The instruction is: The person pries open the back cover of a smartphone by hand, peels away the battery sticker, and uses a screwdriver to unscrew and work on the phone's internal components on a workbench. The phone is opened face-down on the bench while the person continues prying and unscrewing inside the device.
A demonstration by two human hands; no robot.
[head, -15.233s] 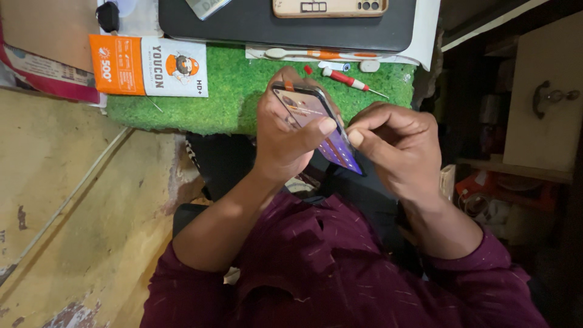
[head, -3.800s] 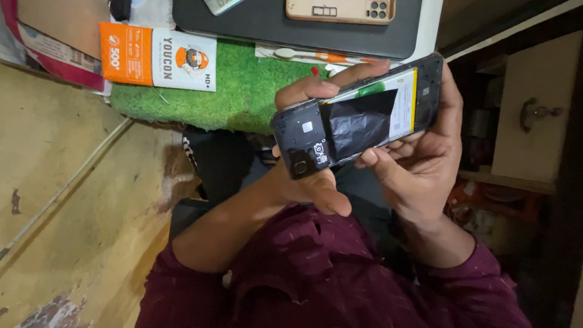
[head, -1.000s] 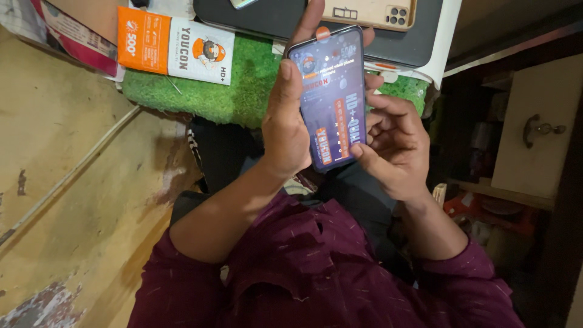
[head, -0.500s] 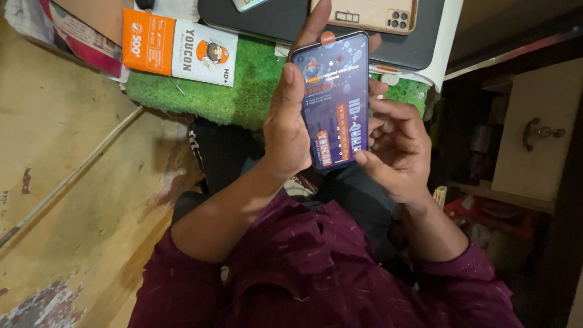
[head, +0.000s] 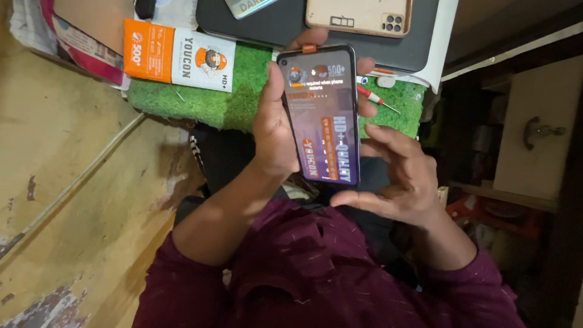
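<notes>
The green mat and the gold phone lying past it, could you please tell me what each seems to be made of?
The green mat looks like artificial turf: short, dense, fuzzy plastic blades with a matte finish. The gold phone shows a smooth, satin back with square camera cutouts; plastic or painted metal, I cannot tell which. The left hand holds a glossy glass-fronted phone before them.

Maroon long sleeves — pushed up on the left forearm (pale lint flecks throughout) — both hands bare.

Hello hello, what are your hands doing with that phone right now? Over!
Left hand grips the phone, screen lit, facing up. Right hand open, fingers just off the phone's lower edge. Small red screwdriver lies on the green mat behind; nothing blocking.
</notes>
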